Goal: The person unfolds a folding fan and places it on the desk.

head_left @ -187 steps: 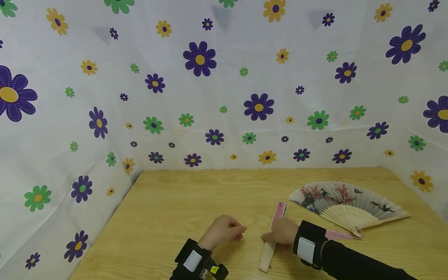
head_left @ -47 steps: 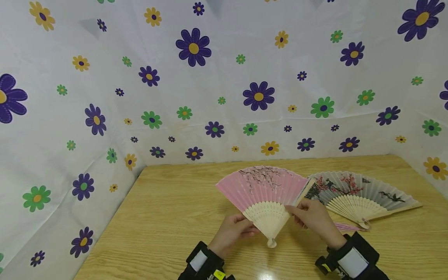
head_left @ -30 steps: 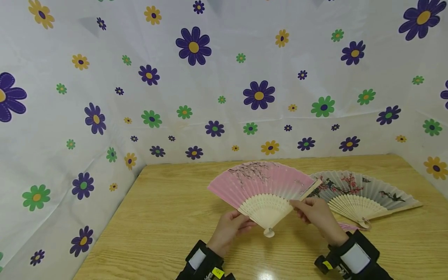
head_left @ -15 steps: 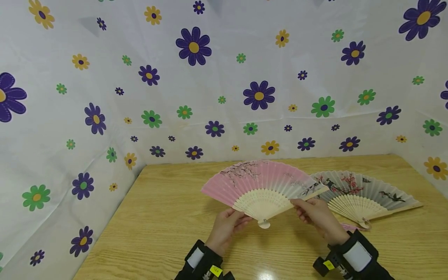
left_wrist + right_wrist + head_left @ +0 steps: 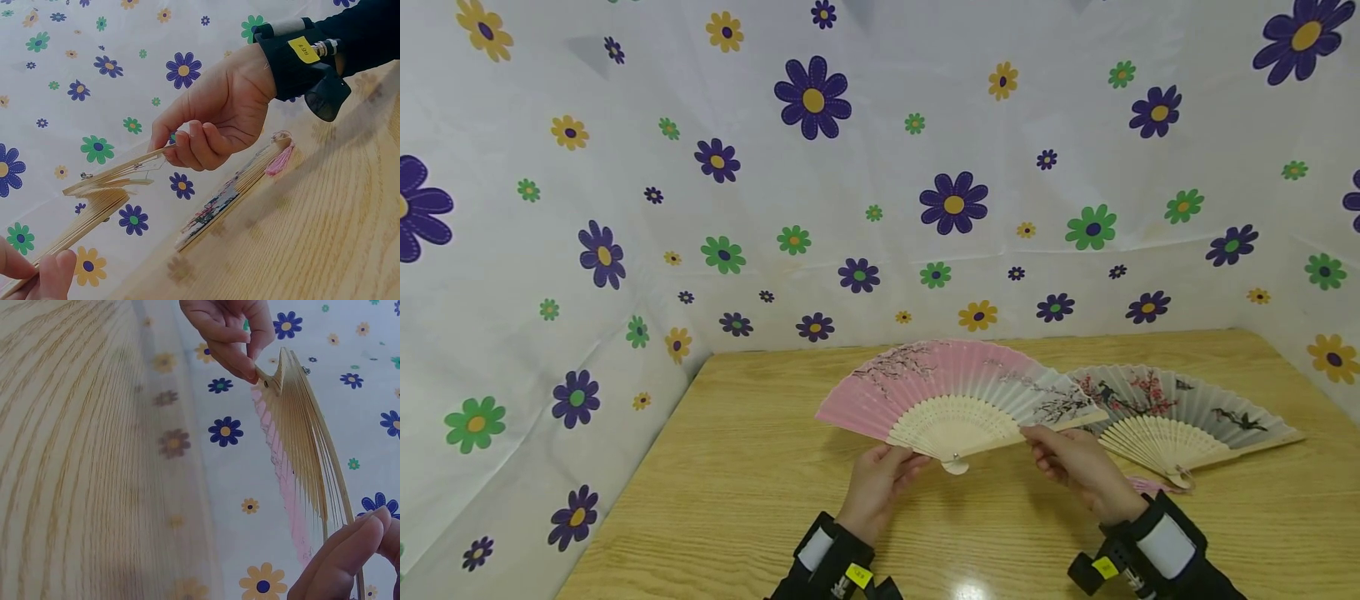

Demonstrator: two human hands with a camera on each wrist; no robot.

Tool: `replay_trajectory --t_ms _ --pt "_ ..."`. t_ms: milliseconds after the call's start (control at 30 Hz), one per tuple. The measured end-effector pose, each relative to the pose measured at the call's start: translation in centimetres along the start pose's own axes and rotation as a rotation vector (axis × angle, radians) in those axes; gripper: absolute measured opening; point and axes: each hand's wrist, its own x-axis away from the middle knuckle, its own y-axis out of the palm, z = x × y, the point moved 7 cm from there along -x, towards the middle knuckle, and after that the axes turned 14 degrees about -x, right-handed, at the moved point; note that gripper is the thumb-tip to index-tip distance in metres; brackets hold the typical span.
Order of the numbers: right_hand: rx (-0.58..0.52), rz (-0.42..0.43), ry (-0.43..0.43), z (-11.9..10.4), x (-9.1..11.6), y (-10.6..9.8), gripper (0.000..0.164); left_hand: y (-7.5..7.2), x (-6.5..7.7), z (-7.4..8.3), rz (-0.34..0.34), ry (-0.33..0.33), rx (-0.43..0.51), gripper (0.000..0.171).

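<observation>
A pink and white folding fan with dark blossom branches is spread wide above the table, its pale ribs meeting at a rivet near the bottom. My left hand pinches its left outer rib between thumb and fingers. On the other side, my right hand pinches the right guard stick. Seen edge-on in the right wrist view, the fan's ribs run between both hands. Behind the right hand a second folding fan, white with red blossoms and a bird, lies spread on the table.
The wooden table reaches back to a white flowered cloth that hangs behind it and along both sides. A pink tassel lies by the second fan's pivot, close to my right forearm.
The pink fan, folded on the table at first, is now lifted and spread. Over the last second it has opened wider, its right stick swinging down and its pivot shifting left and up.
</observation>
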Motion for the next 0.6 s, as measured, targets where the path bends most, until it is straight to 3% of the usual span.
replay_trajectory --t_ms 167,400,600 --pt "-0.027 0.022 0.013 0.3 0.0 0.0 0.032 -0.1 0.0 0.1 0.017 0.016 0.017 0.028" --pt "-0.088 0.029 0.046 1.0 -0.2 0.4 0.028 -0.6 -0.1 0.0 0.092 -0.004 0.054 0.018" --pt "-0.149 0.014 0.069 1.3 -0.1 0.5 0.028 -0.7 -0.1 0.1 0.100 0.001 0.065 0.018"
